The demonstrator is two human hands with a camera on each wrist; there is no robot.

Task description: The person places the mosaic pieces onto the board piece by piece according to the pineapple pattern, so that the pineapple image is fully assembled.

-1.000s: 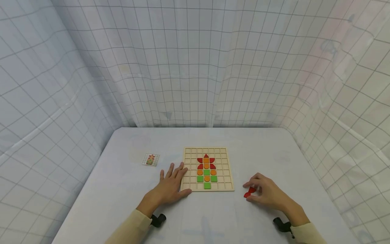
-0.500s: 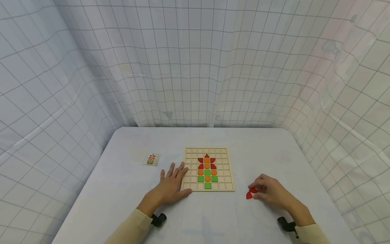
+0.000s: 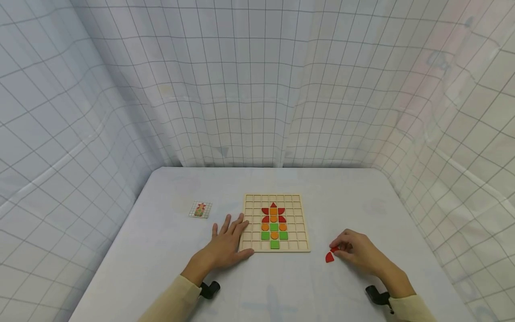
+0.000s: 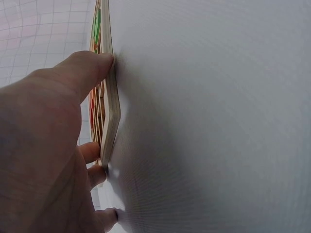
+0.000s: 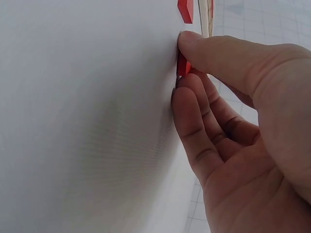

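Right hand (image 3: 360,252) pinches a red piece (image 5: 182,64) on the table, another red piece (image 3: 329,257) just beside it. Left hand (image 3: 227,245) lies spread flat, touching the wooden board (image 3: 299,247).

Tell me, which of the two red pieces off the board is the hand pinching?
The right hand pinches the red piece under its fingertips; the other, a red quarter-circle, lies free on the table just beside it.

A white table (image 3: 169,268) is standing inside a booth, where pale curtains (image 3: 257,89) printed with a grey grid are hanging on three sides in soft, even light.
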